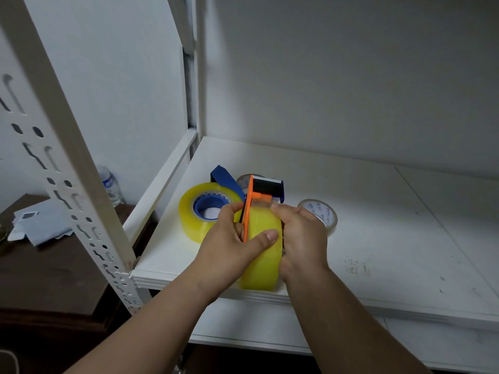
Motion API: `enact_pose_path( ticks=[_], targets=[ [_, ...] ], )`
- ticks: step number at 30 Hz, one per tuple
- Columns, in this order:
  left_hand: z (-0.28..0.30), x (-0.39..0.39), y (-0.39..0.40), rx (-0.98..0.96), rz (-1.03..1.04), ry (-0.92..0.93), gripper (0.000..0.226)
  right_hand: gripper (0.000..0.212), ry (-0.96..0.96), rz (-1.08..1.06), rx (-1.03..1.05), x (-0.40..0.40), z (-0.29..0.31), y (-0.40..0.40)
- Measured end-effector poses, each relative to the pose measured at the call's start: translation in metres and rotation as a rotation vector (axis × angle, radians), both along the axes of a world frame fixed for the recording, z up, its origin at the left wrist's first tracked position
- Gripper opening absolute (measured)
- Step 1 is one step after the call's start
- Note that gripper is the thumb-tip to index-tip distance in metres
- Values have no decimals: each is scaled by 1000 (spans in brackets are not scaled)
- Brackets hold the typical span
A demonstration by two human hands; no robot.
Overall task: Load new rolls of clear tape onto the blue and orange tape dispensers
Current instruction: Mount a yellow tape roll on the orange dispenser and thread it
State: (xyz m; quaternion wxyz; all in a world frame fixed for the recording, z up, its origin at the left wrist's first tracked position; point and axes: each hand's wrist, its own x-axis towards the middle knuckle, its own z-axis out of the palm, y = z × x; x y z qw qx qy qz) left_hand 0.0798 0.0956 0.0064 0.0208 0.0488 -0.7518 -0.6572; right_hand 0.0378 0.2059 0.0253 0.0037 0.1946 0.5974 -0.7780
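1. My left hand is wrapped around the near side of the fresh roll of clear tape, thumb laid across its yellowish face, fingers curled against the orange tape dispenser — closed firmly on both.
2. My right hand grips the roll from the other side, fingertips reaching up toward the black cutter head at the top, where a strip of tape seems to be drawn up. I cannot tell whether the strip is fully threaded.
3. The roll stands on edge over the front of the white shelf, apparently seated in the orange frame.
4. Just behind my left hand lies the blue tape dispenser, flat on the shelf, with a second full roll already on its blue hub — that one looks loaded.
5. A nearly spent roll lies flat just beyond my right hand.
6. My judgement: blue is done, orange is on its last step — feed the tape end through the cutter, then set it down.
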Motion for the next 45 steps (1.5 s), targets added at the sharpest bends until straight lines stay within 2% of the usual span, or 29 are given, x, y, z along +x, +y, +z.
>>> enact_pose_path(
  ticks=[4,7,10,13,15,18,21,27,30,34,38,41,42,45],
  targets=[
    [1,-2,-4,121,-107,-45,73,15,-33,56,34,-6,-1,0],
    [2,-4,-9,209,-173,-79,68,21,-57,126,59,-8,0,0],
    [1,-5,-13,235,-207,-91,66,9,-30,142,63,-10,0,2],
    [2,-6,-14,238,-255,-87,61,14,38,146,126,-9,1,4],
    [2,-7,-14,234,-263,-85,58,21,124,131,223,-7,2,3],
    [0,-7,-12,170,-226,-57,55,11,198,135,392,-5,3,5],
    [-4,-5,-11,101,-195,-17,50,16,246,171,492,-6,6,10],
    [-3,-5,-10,58,-183,21,40,21,405,185,938,-12,16,11],
    [-3,-7,-11,55,-177,24,44,23,451,139,1135,-14,19,11],
    [-1,-7,-9,40,-143,23,52,19,514,191,1282,-17,22,8],
    [-2,-7,-6,35,-56,41,43,23,548,230,1329,-24,21,9],
    [-4,-7,-2,64,23,38,70,22,578,176,1302,-25,17,12],
    [-5,-8,-1,82,54,24,71,22,579,160,1299,-26,15,13],
    [-8,-9,2,100,108,3,46,23,578,151,1298,-26,13,15]
  ],
)
